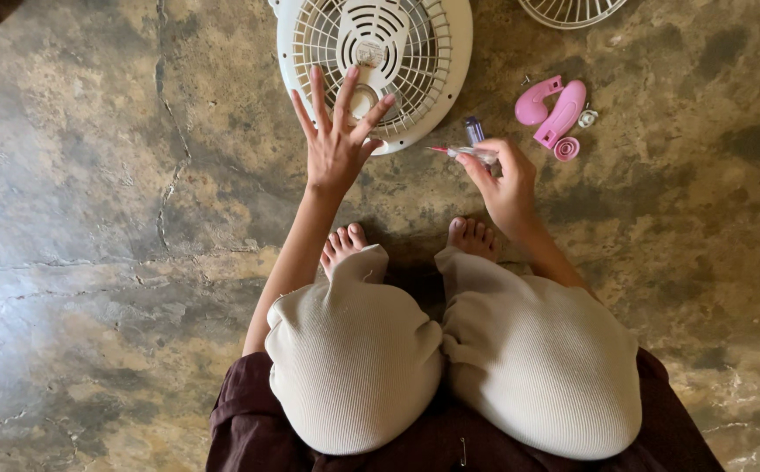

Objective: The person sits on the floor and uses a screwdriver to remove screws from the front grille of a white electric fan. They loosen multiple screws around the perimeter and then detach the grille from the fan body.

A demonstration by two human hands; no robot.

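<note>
— Grip check: left hand [336,144] is spreading open on the white fan grille [376,65] lying on the floor; right hand [507,183] is pinching a small red-tipped screwdriver [463,153]

— That tip is risking slipping if the grille is shifting

Left hand [336,140] over fan grille [376,65]

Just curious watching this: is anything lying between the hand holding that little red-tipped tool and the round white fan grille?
Nothing visible. The right hand holds the small red-tipped tool just beside the white plastic fan grille; only bare stone floor separates them. The left hand rests spread on the grille.
</note>
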